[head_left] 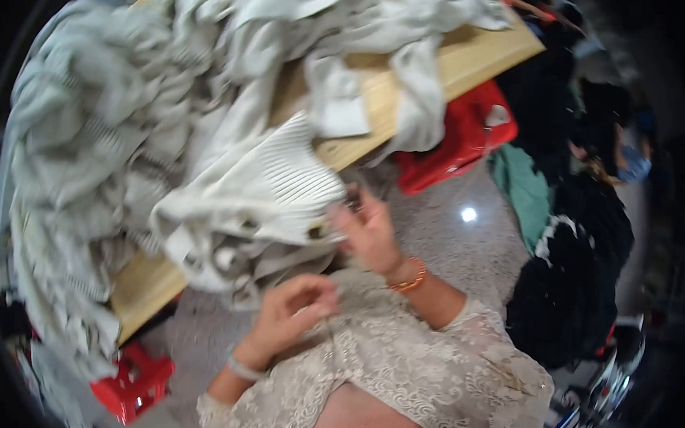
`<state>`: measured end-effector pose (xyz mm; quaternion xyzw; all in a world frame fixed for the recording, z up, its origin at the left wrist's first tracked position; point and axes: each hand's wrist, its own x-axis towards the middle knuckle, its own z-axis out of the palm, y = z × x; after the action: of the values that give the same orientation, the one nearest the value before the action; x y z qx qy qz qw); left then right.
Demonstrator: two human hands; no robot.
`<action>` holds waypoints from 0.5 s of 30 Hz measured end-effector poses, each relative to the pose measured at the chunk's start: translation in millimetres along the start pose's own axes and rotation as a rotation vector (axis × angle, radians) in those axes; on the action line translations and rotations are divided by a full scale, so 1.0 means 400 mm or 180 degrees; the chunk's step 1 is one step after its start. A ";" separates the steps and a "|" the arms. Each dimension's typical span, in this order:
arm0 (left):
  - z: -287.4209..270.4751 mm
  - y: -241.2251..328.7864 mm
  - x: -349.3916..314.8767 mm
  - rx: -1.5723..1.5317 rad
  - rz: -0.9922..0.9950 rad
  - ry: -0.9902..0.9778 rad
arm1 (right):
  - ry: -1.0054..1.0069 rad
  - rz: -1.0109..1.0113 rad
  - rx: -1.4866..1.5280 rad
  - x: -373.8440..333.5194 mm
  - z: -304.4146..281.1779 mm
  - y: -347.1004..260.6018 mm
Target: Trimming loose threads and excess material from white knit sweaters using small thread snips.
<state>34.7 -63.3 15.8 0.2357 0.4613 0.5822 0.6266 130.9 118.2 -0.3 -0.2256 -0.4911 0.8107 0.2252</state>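
Note:
A cream knit garment [241, 192] with a ribbed hem and several dark buttons or button openings along its edge hangs over the near side of the table. My right hand [368, 232], wearing an orange bead bracelet, is at the corner of the ribbed hem. Its fingers are bent and somewhat blurred around a small dark object [353, 197] that I cannot make out. Just below the garment is my left hand [293, 313], with a pale band on the wrist. Its fingers are curled together in a pinch, and what they hold, if anything, is too small to name.
A large heap of cream knitwear [98, 134] covers most of the wooden table [489, 59], with sleeves dangling over its edge. Red plastic stools [462, 138] stand under and beside it. Black bundles [556, 303] and a green cloth [521, 189] lie on the right. Other people are at the far right.

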 end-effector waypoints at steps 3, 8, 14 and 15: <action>-0.016 -0.054 0.038 -0.1230 0.0205 0.0434 | 0.0075 -0.0069 -0.0042 0.001 0.023 -0.021; -0.062 -0.013 0.088 -0.2035 0.1120 0.0653 | 0.0008 -0.0084 0.0073 -0.012 0.012 -0.031; -0.090 0.037 0.088 -0.1618 0.0907 0.1017 | 0.0129 -0.0094 0.0030 -0.037 -0.007 -0.039; -0.093 0.035 0.086 -0.1619 0.0886 0.1011 | 0.0182 -0.0185 -0.0063 -0.036 -0.014 -0.038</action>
<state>-7.6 -36.7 -0.3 0.0388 0.3565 0.7883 0.5000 147.7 120.0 13.0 -0.2365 -0.4989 0.7921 0.2604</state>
